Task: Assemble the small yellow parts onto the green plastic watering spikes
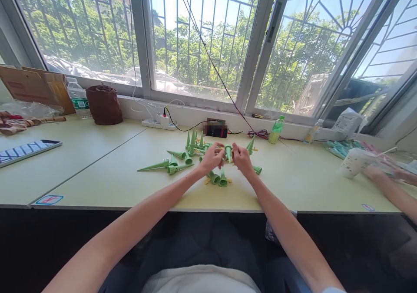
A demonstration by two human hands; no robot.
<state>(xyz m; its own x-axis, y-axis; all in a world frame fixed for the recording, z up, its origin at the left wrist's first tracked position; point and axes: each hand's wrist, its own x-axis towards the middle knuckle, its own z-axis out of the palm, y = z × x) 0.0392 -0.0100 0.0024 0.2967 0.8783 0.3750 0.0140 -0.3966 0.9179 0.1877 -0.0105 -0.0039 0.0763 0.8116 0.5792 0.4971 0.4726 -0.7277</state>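
A green plastic watering spike (228,152) is held point down between my two hands, its cap end up. My left hand (213,158) is closed on its left side with a bent thumb and fingers. From the right, my right hand (241,158) is closed in a fist against it; whether a small yellow part is in those fingers is hidden. Two more spikes lie below my hands, their open caps (223,182) facing me. Several upright green spikes (192,142) stand behind my left hand. More spikes (153,166) lie to its left, some with yellow valves.
A phone (216,130) leans at the windowsill behind the spikes. A green bottle (276,129) and a power strip (159,123) stand at the back. A brown pouch (104,105), a water bottle (79,98) and a large phone (29,152) are left. Another person's hands (378,173) work at far right.
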